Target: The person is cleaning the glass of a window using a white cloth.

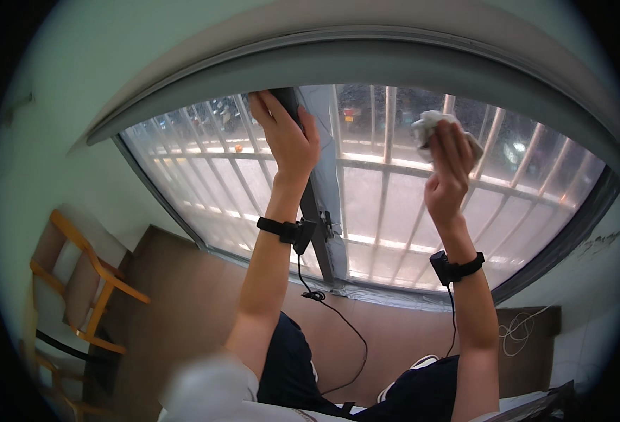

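High up, my left hand (290, 141) grips the dark upright window frame (311, 204), its thumb on the right side and its fingers on the left. Part of the frame is hidden behind the hand and forearm. My right hand (451, 169) holds a crumpled whitish cloth (431, 125) at the upper part of the right glass pane (366, 190). The fingers lie bent over the cloth; whether it presses on the glass, I cannot tell. A black strap with a small dark device sits on each wrist, with a cable hanging from it.
Pale bars (387, 126) stand beyond the glass. A window latch (327, 224) is on the middle frame. To the left is a wooden chair (102, 281) on the brown floor (176, 295). A coiled white cable (517, 334) lies low at the right wall.
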### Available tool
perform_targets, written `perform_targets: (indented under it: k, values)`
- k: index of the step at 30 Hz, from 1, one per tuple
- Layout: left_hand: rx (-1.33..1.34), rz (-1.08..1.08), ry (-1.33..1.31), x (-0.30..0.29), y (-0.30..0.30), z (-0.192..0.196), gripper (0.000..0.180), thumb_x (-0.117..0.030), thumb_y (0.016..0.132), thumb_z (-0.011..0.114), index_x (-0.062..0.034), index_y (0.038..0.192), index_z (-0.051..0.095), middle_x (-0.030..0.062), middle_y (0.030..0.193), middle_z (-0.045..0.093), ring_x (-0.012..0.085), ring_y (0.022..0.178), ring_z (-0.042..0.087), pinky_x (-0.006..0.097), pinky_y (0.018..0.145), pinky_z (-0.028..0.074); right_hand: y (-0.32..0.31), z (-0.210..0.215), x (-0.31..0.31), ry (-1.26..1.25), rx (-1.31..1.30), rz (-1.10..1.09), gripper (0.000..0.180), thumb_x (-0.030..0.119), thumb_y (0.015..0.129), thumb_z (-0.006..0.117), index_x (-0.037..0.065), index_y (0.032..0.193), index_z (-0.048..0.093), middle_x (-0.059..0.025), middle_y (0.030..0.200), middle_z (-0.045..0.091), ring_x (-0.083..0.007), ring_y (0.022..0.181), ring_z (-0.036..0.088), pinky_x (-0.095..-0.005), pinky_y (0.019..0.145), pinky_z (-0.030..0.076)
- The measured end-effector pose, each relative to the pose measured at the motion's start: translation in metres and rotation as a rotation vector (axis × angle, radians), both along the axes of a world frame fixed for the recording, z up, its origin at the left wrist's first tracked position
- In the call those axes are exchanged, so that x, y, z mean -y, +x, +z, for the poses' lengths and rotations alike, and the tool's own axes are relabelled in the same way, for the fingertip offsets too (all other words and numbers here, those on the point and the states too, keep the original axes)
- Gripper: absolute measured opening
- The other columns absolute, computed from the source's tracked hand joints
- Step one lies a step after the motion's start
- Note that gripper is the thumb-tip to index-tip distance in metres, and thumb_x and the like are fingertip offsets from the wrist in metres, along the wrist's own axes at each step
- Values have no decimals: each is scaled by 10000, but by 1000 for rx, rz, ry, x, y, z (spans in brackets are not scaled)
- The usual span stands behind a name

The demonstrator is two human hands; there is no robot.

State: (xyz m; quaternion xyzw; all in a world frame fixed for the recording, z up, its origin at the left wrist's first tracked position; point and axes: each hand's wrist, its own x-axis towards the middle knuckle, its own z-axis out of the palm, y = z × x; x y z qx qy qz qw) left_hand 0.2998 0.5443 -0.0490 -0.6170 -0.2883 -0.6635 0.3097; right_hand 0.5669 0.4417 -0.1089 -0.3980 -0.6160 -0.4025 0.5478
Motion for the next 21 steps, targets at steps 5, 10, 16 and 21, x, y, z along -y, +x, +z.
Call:
perform_targets:
  k: [5,10,16,21]
  values:
    - [83,62,14,3,10,18,675,-157,1004,546,186,1498,241,425,1446,292,582,1332,362,616,1126,340,3,-3,7,-106,68,49,649,-239,749,585,67,1305,722,-31,1512,587,-244,1466,461,-439,1208,377]
    - [63,202,-7,-2,5,22,578,-167,989,548,164,1422,352,398,1378,351,570,1267,387,688,1095,322,26,-16,25,-230,218,-38,539,-153,799,676,108,1266,738,7,1516,581,-221,1475,447,-436,1242,371]
    - [-89,169,-28,-2,-1,11,630,-80,946,498,167,1488,295,398,1463,319,570,1353,346,687,1156,266,114,-19,51,-232,276,-214,688,-196,842,558,213,1388,650,35,1599,479,-200,1539,341,-414,1303,285]
    - [-122,151,-1,0,1,-2,712,-42,921,472,172,1546,207,407,1515,295,552,1422,316,668,1192,228,211,-8,95,-15,57,-296,828,-253,799,404,175,1484,583,-29,1599,486,-246,1504,411,-386,1266,337]
